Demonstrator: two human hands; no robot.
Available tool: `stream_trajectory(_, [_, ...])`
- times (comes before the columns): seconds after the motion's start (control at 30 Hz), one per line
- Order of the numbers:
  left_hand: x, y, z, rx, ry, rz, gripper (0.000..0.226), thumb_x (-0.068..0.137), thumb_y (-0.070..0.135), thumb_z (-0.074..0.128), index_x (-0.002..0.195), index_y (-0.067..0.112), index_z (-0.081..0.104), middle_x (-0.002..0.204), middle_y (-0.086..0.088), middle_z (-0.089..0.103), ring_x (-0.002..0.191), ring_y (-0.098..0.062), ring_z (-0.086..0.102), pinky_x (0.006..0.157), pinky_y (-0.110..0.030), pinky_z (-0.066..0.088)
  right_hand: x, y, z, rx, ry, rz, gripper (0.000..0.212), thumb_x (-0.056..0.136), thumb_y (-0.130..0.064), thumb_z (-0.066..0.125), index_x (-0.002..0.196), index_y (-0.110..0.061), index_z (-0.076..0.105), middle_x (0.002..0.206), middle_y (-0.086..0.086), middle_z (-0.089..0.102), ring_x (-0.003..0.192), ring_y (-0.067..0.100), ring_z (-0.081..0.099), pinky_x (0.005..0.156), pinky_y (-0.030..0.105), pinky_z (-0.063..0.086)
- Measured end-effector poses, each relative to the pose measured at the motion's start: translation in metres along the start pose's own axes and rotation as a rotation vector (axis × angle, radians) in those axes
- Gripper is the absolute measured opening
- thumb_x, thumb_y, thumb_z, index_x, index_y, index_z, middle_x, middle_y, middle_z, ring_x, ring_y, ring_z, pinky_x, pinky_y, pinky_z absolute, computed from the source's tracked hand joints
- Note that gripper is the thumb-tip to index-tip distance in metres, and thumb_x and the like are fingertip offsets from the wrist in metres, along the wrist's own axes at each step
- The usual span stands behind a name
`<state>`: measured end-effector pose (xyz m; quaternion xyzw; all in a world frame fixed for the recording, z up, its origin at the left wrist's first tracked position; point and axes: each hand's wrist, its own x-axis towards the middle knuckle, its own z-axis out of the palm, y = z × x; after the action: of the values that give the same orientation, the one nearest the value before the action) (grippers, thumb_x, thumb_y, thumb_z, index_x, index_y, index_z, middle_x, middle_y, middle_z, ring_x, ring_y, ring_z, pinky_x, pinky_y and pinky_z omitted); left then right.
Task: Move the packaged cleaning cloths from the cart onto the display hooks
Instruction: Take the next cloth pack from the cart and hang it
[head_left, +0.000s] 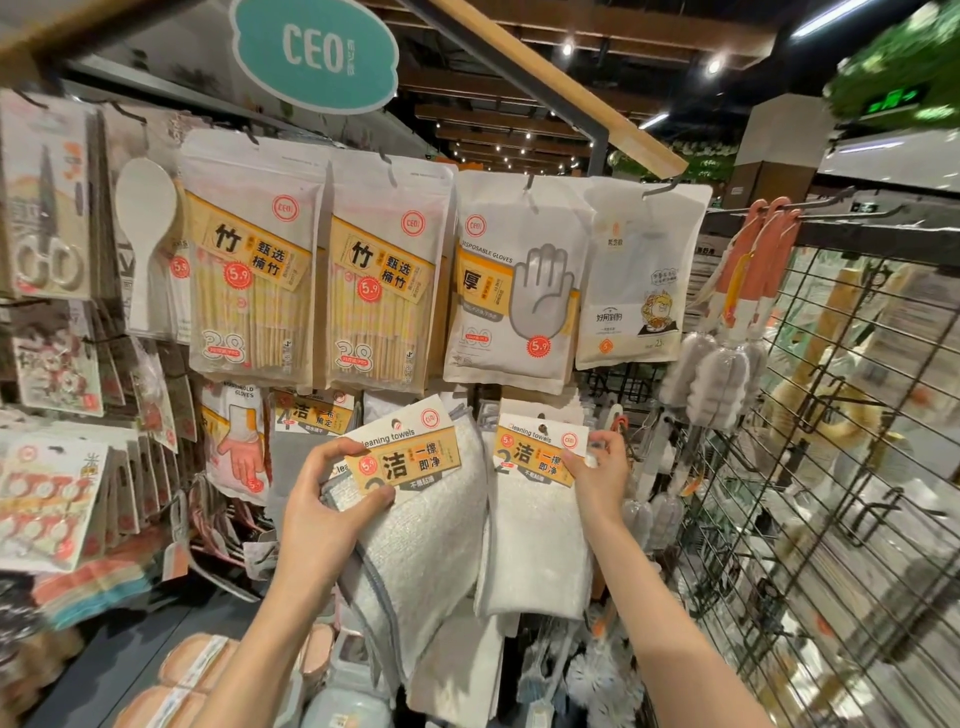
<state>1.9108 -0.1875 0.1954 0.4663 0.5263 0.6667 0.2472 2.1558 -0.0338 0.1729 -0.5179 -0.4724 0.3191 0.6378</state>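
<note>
left grip (322, 506) pinches cloth pack (415, 499) | shop pegboard (467, 395), seemingly hooks

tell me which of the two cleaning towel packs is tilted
The left pack, gripped by the left hand: its label slants up to the right. The right pack, pinched by the right hand, hangs nearly straight.

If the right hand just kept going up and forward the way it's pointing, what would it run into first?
Probably the header card of the cleaning towel pack it already pinches at the right edge. Past that, likely the white pouch hanging above, though depth is hard to judge from this one view.
</note>
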Motion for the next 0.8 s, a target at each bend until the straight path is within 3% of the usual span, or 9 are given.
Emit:
stream_trajectory(0.13, [0.000, 0.002, 0.005, 0.002, -0.012, 0.039, 0.038, 0.073, -0.002, 0.076, 0.099, 0.019, 0.057, 0.092, 0.029, 0.063, 0.086, 0.020, 0.053, 0.076, -0.013, 0.043, 0.011, 0.002, 0.010, -0.084, 0.062, -0.006, 0.032, 0.079, 0.001, 0.068, 0.096, -0.018, 0.049, 0.101, 0.004, 0.058, 0.087, 0.016, 0.058, 0.065, 0.024, 0.048])
stream_trajectory(0.23, [0.001, 0.002, 0.009, -0.014, -0.023, 0.070, 0.038, 0.073, -0.004, 0.074, 0.103, 0.013, 0.059, 0.088, 0.036, 0.061, 0.083, 0.026, 0.050, 0.067, 0.003, 0.037, 0.021, 0.006, 0.017, -0.179, 0.092, -0.004, 0.032, 0.079, -0.006, 0.070, 0.095, -0.023, 0.048, 0.102, 0.002, 0.058, 0.094, 0.020, 0.057, 0.078, 0.039, 0.050])
stream_trajectory(0.33, [0.003, 0.003, 0.012, -0.029, -0.020, 0.083, 0.044, 0.073, -0.003, 0.075, 0.108, 0.018, 0.059, 0.095, 0.031, 0.063, 0.089, 0.026, 0.050, 0.071, 0.001, 0.039, 0.028, 0.007, 0.019, -0.265, 0.103, 0.014, 0.029, 0.080, -0.014, 0.071, 0.097, -0.022, 0.049, 0.101, -0.002, 0.056, 0.094, 0.021, 0.057, 0.078, 0.039, 0.049])
stream_trajectory(0.47, [0.008, 0.002, 0.014, -0.076, -0.019, 0.049, 0.064, 0.071, 0.002, 0.078, 0.117, 0.040, 0.055, 0.118, 0.025, 0.055, 0.109, 0.016, 0.049, 0.088, -0.022, 0.043, 0.035, 0.004, 0.024, -0.304, 0.124, 0.023, 0.029, 0.080, -0.013, 0.071, 0.102, -0.017, 0.052, 0.103, -0.003, 0.052, 0.092, 0.020, 0.056, 0.070, 0.031, 0.043])
stream_trajectory(0.6, [0.009, 0.005, 0.017, -0.088, -0.020, 0.066, 0.071, 0.071, 0.001, 0.078, 0.123, 0.041, 0.050, 0.118, 0.034, 0.047, 0.101, 0.030, 0.041, 0.079, -0.003, 0.038, 0.036, 0.000, 0.024, -0.330, 0.138, 0.046, 0.031, 0.082, -0.013, 0.070, 0.107, -0.017, 0.053, 0.106, -0.002, 0.044, 0.086, 0.016, 0.051, 0.058, 0.024, 0.035])
stream_trajectory(0.7, [0.009, 0.004, 0.017, -0.083, -0.014, 0.061, 0.069, 0.071, 0.002, 0.079, 0.123, 0.039, 0.052, 0.117, 0.035, 0.047, 0.101, 0.032, 0.040, 0.082, -0.009, 0.035, 0.036, 0.003, 0.022, -0.349, 0.131, 0.053, 0.031, 0.079, -0.017, 0.072, 0.103, -0.022, 0.053, 0.111, 0.000, 0.050, 0.097, 0.021, 0.055, 0.074, 0.034, 0.045])
stream_trajectory(0.8, [0.009, 0.005, 0.017, -0.072, -0.004, 0.060, 0.069, 0.070, 0.003, 0.079, 0.124, 0.037, 0.051, 0.116, 0.034, 0.047, 0.097, 0.033, 0.040, 0.078, -0.005, 0.035, 0.034, 0.006, 0.016, -0.396, 0.109, 0.036, 0.032, 0.078, -0.021, 0.072, 0.104, -0.025, 0.054, 0.117, 0.002, 0.053, 0.112, 0.024, 0.048, 0.081, 0.037, 0.041])
